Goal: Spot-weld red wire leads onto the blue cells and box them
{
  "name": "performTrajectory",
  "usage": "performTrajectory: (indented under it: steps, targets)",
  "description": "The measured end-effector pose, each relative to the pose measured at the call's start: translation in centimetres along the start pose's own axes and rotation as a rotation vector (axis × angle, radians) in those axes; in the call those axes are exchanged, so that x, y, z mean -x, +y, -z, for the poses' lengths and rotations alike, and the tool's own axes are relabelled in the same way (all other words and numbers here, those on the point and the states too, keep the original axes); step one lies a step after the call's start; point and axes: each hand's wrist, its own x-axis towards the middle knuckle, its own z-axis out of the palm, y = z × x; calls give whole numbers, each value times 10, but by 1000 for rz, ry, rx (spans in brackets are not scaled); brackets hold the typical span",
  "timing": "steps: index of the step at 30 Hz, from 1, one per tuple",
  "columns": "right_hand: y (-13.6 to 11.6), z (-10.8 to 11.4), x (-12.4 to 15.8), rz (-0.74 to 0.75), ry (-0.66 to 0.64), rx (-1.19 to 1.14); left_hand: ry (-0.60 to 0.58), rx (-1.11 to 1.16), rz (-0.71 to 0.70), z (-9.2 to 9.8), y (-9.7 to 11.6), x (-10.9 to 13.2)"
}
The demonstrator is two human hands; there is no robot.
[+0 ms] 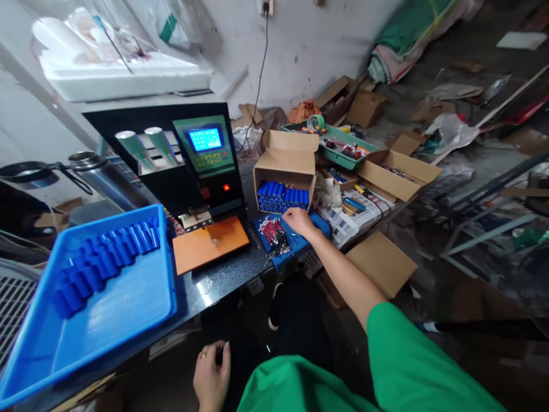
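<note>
My right hand (299, 221) is over the blue mat (315, 229), in front of an open cardboard box (287, 160) full of blue cylindrical cells (283, 194). Its fingers are curled; whatever they may hold is too small to make out. Beside it on the mat lies a pile of red and black wires (275, 236). Low in the view, my left hand (212, 369) is near my lap, below the table edge, with fingers bent around something dark that I cannot identify. A black machine with a lit display (206, 139) stands behind an orange plate (212, 243).
A blue tray (124, 309) with rows of blue cells stands at the left, near a steel flask (103, 177). A green tray (338, 151) and an open carton (401, 171) hold small parts at the right. A metal frame (489, 229) stands farther right.
</note>
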Motion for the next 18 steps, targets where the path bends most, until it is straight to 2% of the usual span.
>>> performTrajectory:
  steps: [4, 9, 13, 18]
  targets:
    - [-30, -16, -29, -52, -112, 165, 16, 26, -5, 0, -7, 2]
    - [-54, -30, -44, -181, -185, 270, 28, 54, -24, 0, -9, 2]
    - [-53, -40, -47, -205, -222, 239, 46, 66, -44, 0, -10, 3]
    - [-40, -50, -49, -183, -166, 187, 53, 69, -58, 1, -13, 5]
